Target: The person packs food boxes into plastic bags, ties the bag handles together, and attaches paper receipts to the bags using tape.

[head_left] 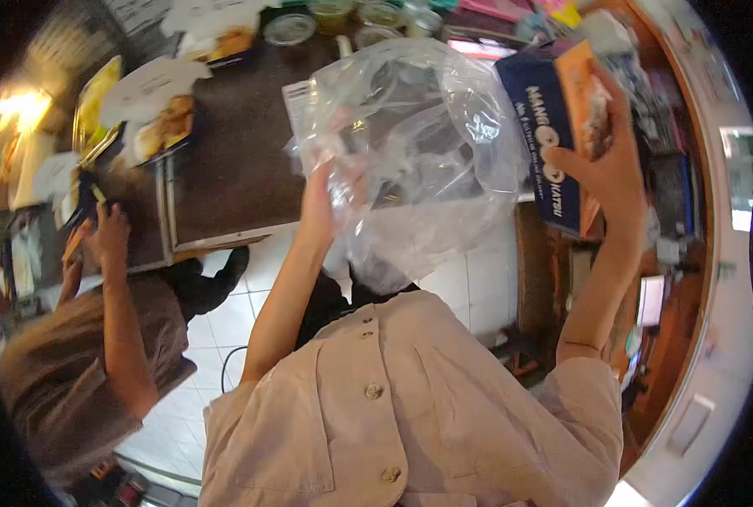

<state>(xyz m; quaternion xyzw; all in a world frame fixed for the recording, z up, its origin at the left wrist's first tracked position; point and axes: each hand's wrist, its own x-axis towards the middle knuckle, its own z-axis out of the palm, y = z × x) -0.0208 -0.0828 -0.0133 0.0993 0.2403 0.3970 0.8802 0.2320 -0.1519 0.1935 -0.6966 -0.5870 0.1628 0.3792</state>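
A clear plastic bag [444, 144] hangs opened out in front of me, over the counter's front edge. My left hand [330, 190] is closed on the bag's left side, partly seen through the plastic. To the right of the bag, my right hand [600, 169] grips a dark blue food box [539, 110] with printed white letters and an orange side. The box is tilted, and food shows near its orange side, under my fingers. Box and bag are close together at the bag's right edge.
The dark counter [233, 160] carries open food boxes [169, 131] at the left and round lidded containers [290, 30] at the back. On the left, a co-worker's hands [106, 237] are at another box. Shelves with items stand at the right.
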